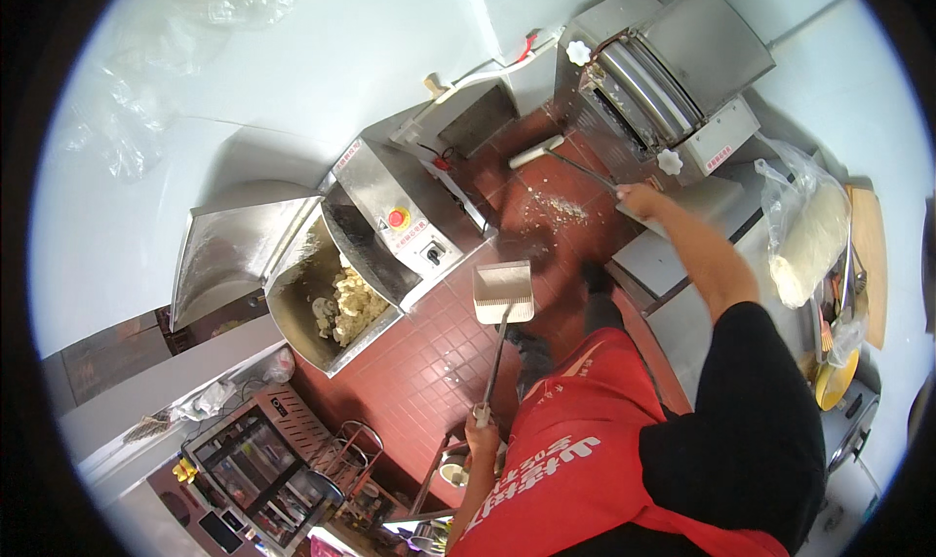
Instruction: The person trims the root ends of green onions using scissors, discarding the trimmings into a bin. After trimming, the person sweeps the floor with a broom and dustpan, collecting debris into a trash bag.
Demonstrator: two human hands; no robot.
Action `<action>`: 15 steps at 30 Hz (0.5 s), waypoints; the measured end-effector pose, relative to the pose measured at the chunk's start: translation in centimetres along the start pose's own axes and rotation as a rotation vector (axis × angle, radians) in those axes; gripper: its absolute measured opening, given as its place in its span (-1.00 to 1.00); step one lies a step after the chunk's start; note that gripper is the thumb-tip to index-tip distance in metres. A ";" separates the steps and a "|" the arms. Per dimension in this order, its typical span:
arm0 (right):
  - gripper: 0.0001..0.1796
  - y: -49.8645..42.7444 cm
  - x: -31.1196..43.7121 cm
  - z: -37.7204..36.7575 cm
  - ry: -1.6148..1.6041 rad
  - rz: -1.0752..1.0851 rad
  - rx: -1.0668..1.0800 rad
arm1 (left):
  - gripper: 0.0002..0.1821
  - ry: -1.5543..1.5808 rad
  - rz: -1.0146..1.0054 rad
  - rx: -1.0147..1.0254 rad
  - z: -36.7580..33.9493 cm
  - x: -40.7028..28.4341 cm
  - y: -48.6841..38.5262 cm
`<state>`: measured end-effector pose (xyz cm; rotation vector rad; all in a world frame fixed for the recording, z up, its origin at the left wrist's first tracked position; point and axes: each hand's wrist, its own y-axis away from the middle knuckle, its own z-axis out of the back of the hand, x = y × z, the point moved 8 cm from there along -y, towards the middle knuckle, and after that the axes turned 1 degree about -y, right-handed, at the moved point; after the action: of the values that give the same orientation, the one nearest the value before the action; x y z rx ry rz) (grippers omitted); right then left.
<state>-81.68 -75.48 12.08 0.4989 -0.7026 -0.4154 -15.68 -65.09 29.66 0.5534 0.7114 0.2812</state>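
Observation:
My left hand (482,434) is closed around the handle of a long-handled dustpan (504,294), whose pan is over the red tiled floor. My right hand (640,202) grips the handle of a broom (536,152); its pale head rests on the floor near the sheet roller machine. Light crumbs and powder (559,210) lie scattered on the tiles between broom and dustpan. To the left, a steel dough mixer (395,221) stands with its lid raised and crumbly dough (355,305) in its bowl.
A steel dough sheeter (651,96) stands at the upper right. Beside me on the right is a worktop (676,323) with a bagged pale roll (812,243), a wooden board (866,264) and utensils. At the lower left are a glass-fronted cabinet (252,458) and metal-framed stools (358,447).

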 end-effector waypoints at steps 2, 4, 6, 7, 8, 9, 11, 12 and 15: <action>-0.65 -0.3 -0.1 -6.6 -0.047 -0.104 -0.038 | -0.74 0.058 0.032 0.055 0.2 0.8 -0.6; -0.60 0.5 0.3 -13.9 -0.086 -0.202 -0.062 | -0.76 0.100 0.079 0.072 0.7 1.2 -0.7; -0.57 6.5 6.9 -14.8 -0.505 -0.574 0.068 | -0.79 0.144 0.139 0.030 0.6 1.3 -1.0; -0.51 7.3 3.4 -19.3 -0.288 -0.445 -0.024 | -0.79 0.101 0.160 0.067 1.3 0.3 -0.7; -0.46 10.1 5.6 -19.9 -0.407 -0.554 0.106 | -0.80 0.069 0.184 0.062 1.5 0.6 -1.0; -0.52 12.6 6.9 -19.4 -0.393 -0.514 0.040 | -0.81 0.037 0.201 0.074 1.7 0.5 -1.5; -0.47 15.6 6.6 -21.6 -0.262 -0.541 0.222 | -0.82 0.060 0.110 0.082 1.2 3.3 -2.8; -0.46 17.8 8.6 -19.9 -0.288 -0.618 0.321 | -0.82 0.076 0.064 0.083 0.6 5.2 -3.6; -0.49 19.9 5.8 -22.8 -0.366 -0.491 0.237 | -0.84 0.001 -0.177 -0.032 0.9 4.4 -3.8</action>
<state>-58.00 -55.84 11.20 0.8366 -0.9897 -0.9052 -11.69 -66.72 25.67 0.4561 0.7502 0.1273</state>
